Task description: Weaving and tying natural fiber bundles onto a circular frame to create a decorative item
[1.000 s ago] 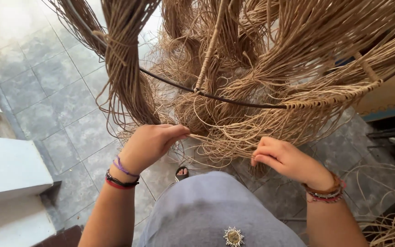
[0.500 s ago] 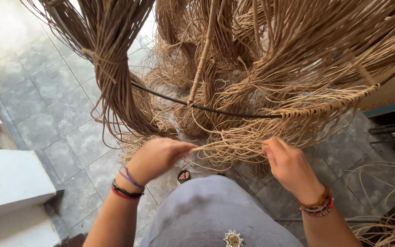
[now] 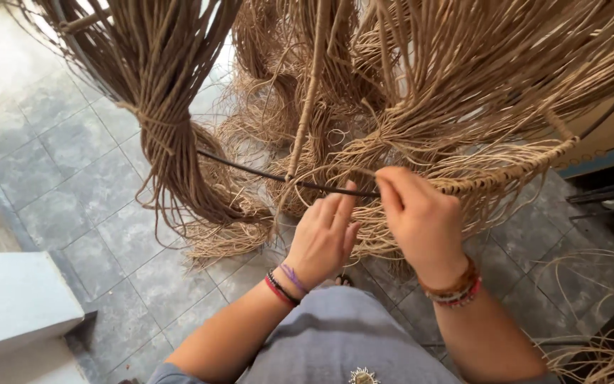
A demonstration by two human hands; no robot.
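Your right hand is pinched shut, thumb & forefinger nipping a thin tan strand right at the dark wire hoop, just where the wrapped part of the rim starts. Your left hand is up beside it, fingers half-curled & raised to the same spot, tips touching the wire and the loose fibre strands hanging over it; can't tell if it actually clamps one or only steadies the bunch. So you're mid-wrap, I'd say: binding strands onto the hoop, working leftward from the covered section toward the bare wire. Next move, by my read, wants tension kept w/ the right pinch while the left feeds or parts the next strand, snug against the last turn so no gap shows on the wire. A wrapped vertical rod crosses the hoop just left of your hands; wrap will have to go round that joint. Further left a thick tied bundle hangs down, ends brushing the grey tile floor. More loose strands lie at lower right. White ledge sits at lower left, well apart.
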